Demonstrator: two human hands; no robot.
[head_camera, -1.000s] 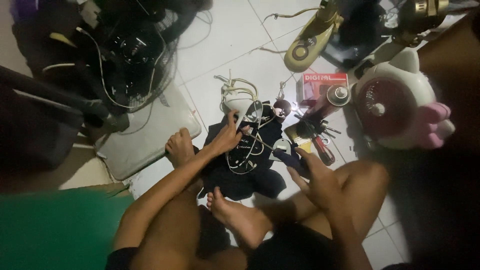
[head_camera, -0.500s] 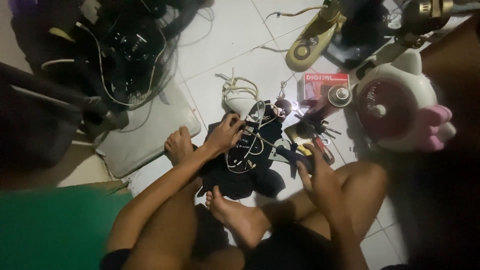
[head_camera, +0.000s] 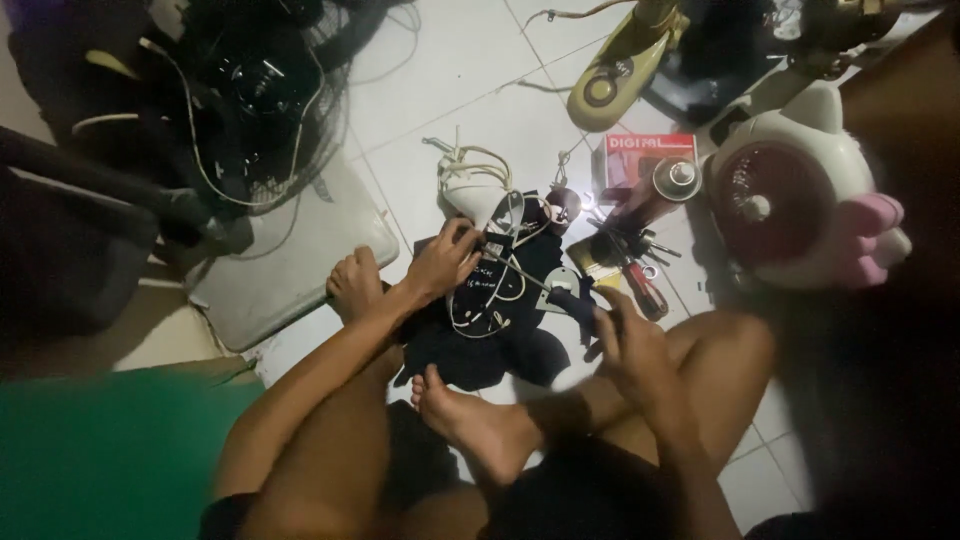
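right hand is wrapped round the dark handle of a screwdriver whose shaft runs off toward 10 o'clock, straight at the left hand pinching a small wired part on the dark cloth, hands apart.

A flat red rectangular box with white print lies on the tiled floor.

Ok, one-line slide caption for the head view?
Seated on floor tiles, left hand steadies wired part; right hand drives screwdriver.
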